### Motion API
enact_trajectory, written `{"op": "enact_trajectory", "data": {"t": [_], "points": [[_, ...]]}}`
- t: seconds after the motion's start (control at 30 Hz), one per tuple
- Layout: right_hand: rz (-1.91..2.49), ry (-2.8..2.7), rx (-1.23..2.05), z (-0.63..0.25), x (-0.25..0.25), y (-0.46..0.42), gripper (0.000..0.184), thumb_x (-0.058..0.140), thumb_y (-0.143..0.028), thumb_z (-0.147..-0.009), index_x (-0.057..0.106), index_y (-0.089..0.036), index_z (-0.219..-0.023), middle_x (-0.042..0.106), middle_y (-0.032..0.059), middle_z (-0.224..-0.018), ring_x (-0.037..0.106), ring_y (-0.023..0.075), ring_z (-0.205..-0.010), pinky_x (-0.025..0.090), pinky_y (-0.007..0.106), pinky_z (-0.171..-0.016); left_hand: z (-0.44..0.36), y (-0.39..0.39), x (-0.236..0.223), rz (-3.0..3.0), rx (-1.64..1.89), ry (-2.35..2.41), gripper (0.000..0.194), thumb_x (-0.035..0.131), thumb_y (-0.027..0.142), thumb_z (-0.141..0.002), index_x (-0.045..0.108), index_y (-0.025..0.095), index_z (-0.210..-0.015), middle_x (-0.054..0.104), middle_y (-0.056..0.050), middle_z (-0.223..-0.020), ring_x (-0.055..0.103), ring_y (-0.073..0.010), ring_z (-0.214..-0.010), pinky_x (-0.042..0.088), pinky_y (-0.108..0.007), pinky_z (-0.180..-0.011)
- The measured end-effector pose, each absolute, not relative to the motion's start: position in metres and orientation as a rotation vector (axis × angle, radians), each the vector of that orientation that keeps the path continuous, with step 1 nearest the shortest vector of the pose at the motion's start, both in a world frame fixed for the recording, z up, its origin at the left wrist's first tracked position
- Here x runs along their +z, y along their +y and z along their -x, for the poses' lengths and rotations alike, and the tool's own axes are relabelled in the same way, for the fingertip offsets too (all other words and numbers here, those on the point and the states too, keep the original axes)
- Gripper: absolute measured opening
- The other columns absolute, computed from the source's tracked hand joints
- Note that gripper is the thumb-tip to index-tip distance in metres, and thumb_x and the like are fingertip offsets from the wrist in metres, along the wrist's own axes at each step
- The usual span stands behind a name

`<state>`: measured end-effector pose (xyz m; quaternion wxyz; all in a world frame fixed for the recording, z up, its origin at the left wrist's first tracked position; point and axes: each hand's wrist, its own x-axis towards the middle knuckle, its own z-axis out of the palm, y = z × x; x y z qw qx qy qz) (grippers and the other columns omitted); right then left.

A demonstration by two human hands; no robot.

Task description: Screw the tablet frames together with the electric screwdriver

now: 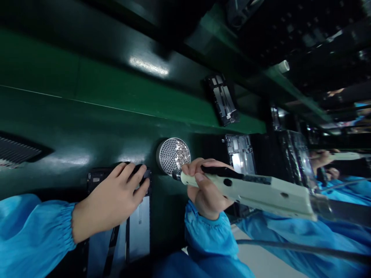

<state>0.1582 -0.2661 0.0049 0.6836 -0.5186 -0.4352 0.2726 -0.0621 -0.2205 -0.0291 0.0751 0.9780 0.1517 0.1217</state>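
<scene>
My right hand is wrapped round a pale green electric screwdriver with a black lever. The screwdriver's tip reaches the near rim of a round metal screw dish, whose perforated top has loose screws gathered on its right side. To the left, my left hand lies over the top end of an opened device, fingers apart and bent down onto its black parts. That device looks like a tablet or large phone, with grey panels and dark strips. What lies under the fingertips is partly hidden.
Another opened device lies on the green ledge behind, and one more sits right of the dish. A dark ridged tray is at far left. On the right, a co-worker's blue sleeve and a cable are close by.
</scene>
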Motion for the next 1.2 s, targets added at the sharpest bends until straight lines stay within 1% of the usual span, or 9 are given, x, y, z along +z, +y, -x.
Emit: {"op": "enact_trajectory", "data": {"t": [0.17,0.3,0.4,0.57,0.8,0.9,1.03,1.1,1.2], "points": [[1.159,-0.987,0.593,-0.157,0.003,-0.265,0.023,0.069,-0.008,-0.072,0.072,-0.021,-0.09,0.059,-0.0018,-0.068,0.059,0.0156,-0.064,0.05,0.03,-0.055,0.06,-0.223,-0.033,-2.937,0.465,0.499,0.045,0.057,0.033,-0.098,0.066,0.005,-0.131,0.064,-0.021,-0.135,0.062,-0.0398,-0.119,0.053,-0.053,-0.099],[1.17,-1.013,0.578,-0.156,0.005,-0.266,0.027,0.067,-0.009,-0.074,0.073,-0.022,-0.097,0.059,-0.0014,-0.068,0.059,0.0154,-0.063,0.049,0.03,-0.055,0.061,-0.225,-0.036,-2.944,0.517,0.531,0.05,0.048,0.035,-0.101,0.064,0.0,-0.131,0.064,-0.025,-0.134,0.064,-0.0384,-0.118,0.052,-0.05,-0.1],[1.171,-1.033,0.572,-0.154,0.02,-0.268,0.029,0.066,-0.01,-0.075,0.073,-0.023,-0.099,0.057,-0.0018,-0.068,0.057,0.0147,-0.063,0.048,0.03,-0.055,0.062,-0.227,-0.037,-2.94,0.527,0.55,0.053,0.044,0.037,-0.102,0.064,-0.002,-0.131,0.063,-0.027,-0.133,0.063,-0.0384,-0.119,0.05,-0.049,-0.101],[1.215,-1.089,0.655,-0.136,0.048,-0.269,0.028,0.068,-0.007,-0.078,0.073,-0.026,-0.098,0.056,-0.0017,-0.071,0.055,0.0144,-0.066,0.05,0.032,-0.057,0.06,-0.226,-0.035,-2.921,0.497,0.591,0.053,0.044,0.039,-0.102,0.064,0.0,-0.132,0.066,-0.026,-0.128,0.063,-0.0394,-0.116,0.047,-0.051,-0.099],[1.242,-1.22,0.813,-0.108,0.035,-0.273,0.04,0.062,0.0,-0.078,0.071,-0.028,-0.106,0.062,-0.0008,-0.081,0.061,0.0165,-0.071,0.054,0.038,-0.063,0.057,-0.224,-0.032,-2.905,0.472,0.604,0.054,0.044,0.04,-0.101,0.063,0.0,-0.131,0.068,-0.025,-0.119,0.062,-0.0375,-0.11,0.045,-0.049,-0.094],[1.251,-1.222,0.831,-0.107,0.032,-0.275,0.037,0.063,-0.002,-0.079,0.069,-0.027,-0.106,0.061,-0.0009,-0.08,0.06,0.0163,-0.07,0.054,0.038,-0.062,0.055,-0.224,-0.031,-2.908,0.482,0.601,0.054,0.041,0.039,-0.102,0.062,-0.001,-0.131,0.068,-0.024,-0.117,0.062,-0.0369,-0.108,0.045,-0.048,-0.091],[1.287,-1.231,0.818,-0.107,0.033,-0.275,0.028,0.066,-0.006,-0.08,0.068,-0.026,-0.1,0.058,-0.0018,-0.074,0.057,0.015,-0.064,0.05,0.033,-0.056,0.055,-0.224,-0.031,-2.91,0.48,0.598,0.053,0.038,0.037,-0.103,0.062,-0.001,-0.131,0.068,-0.023,-0.115,0.061,-0.0359,-0.106,0.045,-0.047,-0.087],[1.294,-1.237,0.816,-0.106,0.033,-0.275,0.028,0.066,-0.005,-0.08,0.068,-0.026,-0.099,0.058,-0.002,-0.074,0.057,0.0149,-0.064,0.05,0.033,-0.055,0.054,-0.225,-0.031,-2.915,0.483,0.587,0.052,0.039,0.037,-0.103,0.063,-0.001,-0.13,0.068,-0.023,-0.116,0.061,-0.0363,-0.106,0.045,-0.047,-0.086],[1.262,-1.261,0.824,-0.105,0.031,-0.275,0.031,0.063,-0.001,-0.078,0.067,-0.024,-0.099,0.058,-0.0014,-0.076,0.058,0.0154,-0.065,0.053,0.036,-0.058,0.055,-0.225,-0.031,-2.925,0.482,0.572,0.05,0.042,0.036,-0.102,0.065,0.0,-0.128,0.068,-0.023,-0.115,0.061,-0.0367,-0.106,0.044,-0.047,-0.086]]}}
